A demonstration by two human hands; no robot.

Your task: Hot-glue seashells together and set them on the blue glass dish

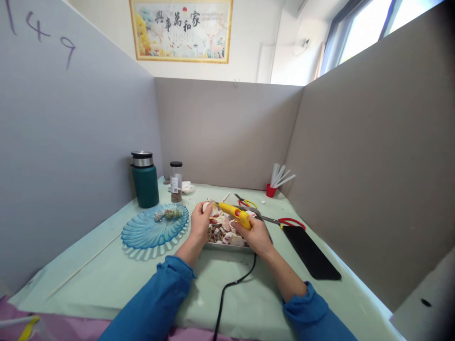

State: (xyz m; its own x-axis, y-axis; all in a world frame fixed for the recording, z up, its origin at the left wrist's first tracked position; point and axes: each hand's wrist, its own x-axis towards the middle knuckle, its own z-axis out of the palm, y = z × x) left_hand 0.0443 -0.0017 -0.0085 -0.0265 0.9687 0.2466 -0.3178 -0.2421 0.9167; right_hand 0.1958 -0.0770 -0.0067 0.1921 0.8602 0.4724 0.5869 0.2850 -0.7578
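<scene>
In my right hand [256, 233] is a yellow hot glue gun [236, 213], its nozzle pointing left and its black cord [231, 284] trailing toward me. My left hand [201, 222] pinches a pale seashell [208, 206] close to the nozzle. Beneath both hands lies a metal tray [227, 246] filled with seashells [227, 232] of several sizes. To the left, a blue scalloped glass plate [142, 232] carries a small cluster of shells or green bits [168, 215]. My fingers partly cover the held shell.
A green bottle [145, 182] and a clear jar [176, 182] stand back left. On the right are a black phone [313, 253], red-handled scissors [291, 221], small pliers [247, 202] and a red cup of glue sticks [271, 190]. Grey partitions [227, 132] surround the table.
</scene>
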